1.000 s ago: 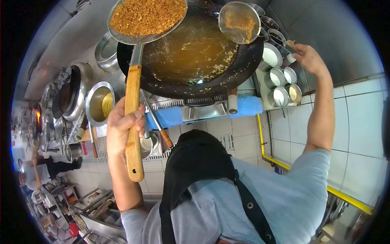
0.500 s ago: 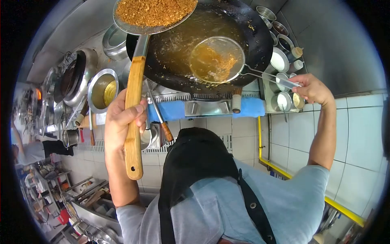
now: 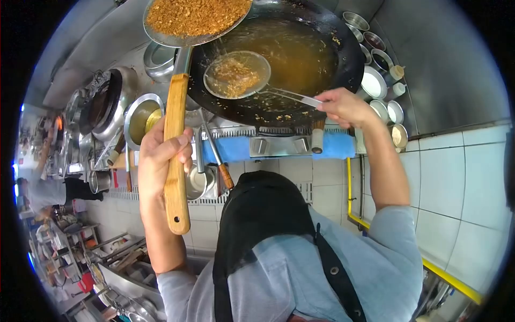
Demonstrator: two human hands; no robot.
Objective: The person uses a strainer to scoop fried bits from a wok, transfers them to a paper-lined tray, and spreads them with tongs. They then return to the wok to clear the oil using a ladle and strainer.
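My left hand (image 3: 165,147) is closed round the wooden handle (image 3: 176,155) of a large strainer whose mesh bowl holds a heap of golden-brown fried crumbs (image 3: 196,16). That bowl hangs over the left rim of a black wok (image 3: 351,64). Inside the wok is cloudy brown oil (image 3: 295,51). In my right hand (image 3: 347,109) is the metal handle of a smaller mesh skimmer (image 3: 264,75), gripped near its end. Some wet golden bits (image 3: 233,77) lie in the skimmer, which is over the left part of the wok, just below the large strainer.
Bowls of seasonings, including a white one (image 3: 373,83), and squeeze bottles (image 3: 396,73) stand along the right wall. A steel pot (image 3: 144,122) with yellow liquid is at left. A wooden-handled utensil (image 3: 225,174) rests at the stove's front edge. Another person (image 3: 48,190) stands far left.
My right hand has moved left with the skimmer, from the middle of the wok to its left side near the large strainer. My left hand still holds the large strainer in nearly the same place.
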